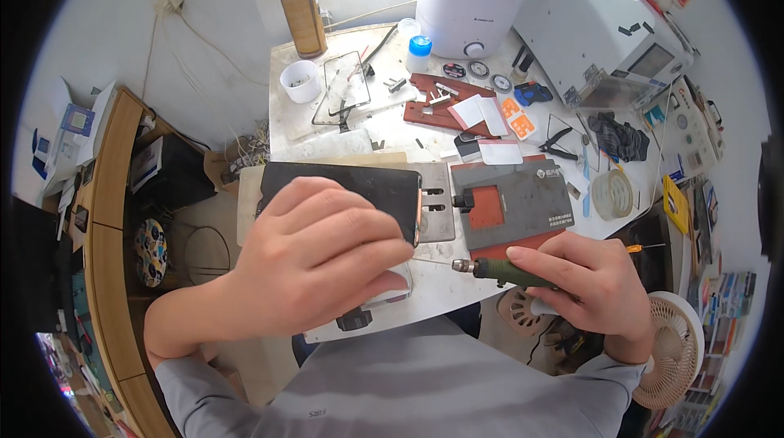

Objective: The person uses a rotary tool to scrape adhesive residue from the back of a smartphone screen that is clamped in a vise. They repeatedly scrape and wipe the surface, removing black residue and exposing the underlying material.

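Observation:
My right hand is wrapped round the green body of a small rotary tool. A thin bit or rod sticks out of the tool's metal chuck and points left, close to the fingertips of my left hand. That hand is closed with its fingers curled; what they hold, if anything, is hidden. Behind it lies a black flat panel, a phone or tablet by its shape, with a copper-coloured right edge. It rests on a grey slotted plate. Below my left hand, a clear-edged object is partly covered.
Right of the slotted plate lies a grey and red mat. Farther back are a spray can, a white cup, a blue-capped bottle, black pliers, a tape roll and a white humidifier. A fan stands right.

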The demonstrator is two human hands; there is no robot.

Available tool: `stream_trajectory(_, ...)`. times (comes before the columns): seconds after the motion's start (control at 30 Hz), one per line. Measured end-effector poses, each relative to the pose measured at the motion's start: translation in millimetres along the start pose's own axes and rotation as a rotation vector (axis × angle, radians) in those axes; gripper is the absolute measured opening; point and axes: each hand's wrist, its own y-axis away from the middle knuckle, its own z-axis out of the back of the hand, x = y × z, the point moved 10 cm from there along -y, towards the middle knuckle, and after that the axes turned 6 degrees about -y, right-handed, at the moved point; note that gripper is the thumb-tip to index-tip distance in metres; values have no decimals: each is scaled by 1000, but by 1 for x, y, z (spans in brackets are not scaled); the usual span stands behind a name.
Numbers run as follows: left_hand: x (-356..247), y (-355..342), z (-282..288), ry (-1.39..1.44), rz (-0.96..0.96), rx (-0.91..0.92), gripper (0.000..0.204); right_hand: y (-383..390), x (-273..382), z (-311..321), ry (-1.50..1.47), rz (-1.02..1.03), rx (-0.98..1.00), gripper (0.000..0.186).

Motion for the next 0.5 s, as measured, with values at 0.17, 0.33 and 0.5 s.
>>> stream_trajectory(0.17,-3,10,1,-107,0,-45,25,-2,2,-5,-39,3,19,65)
stream_trajectory(0.33,-12,12,16,-260,-24,-77,24,-6,-6,-10,-251,-49,82,69)
stream_trajectory(0.5,53,14,45,-438,138,-95,9,1,-36,11,-297,-170,4,69)
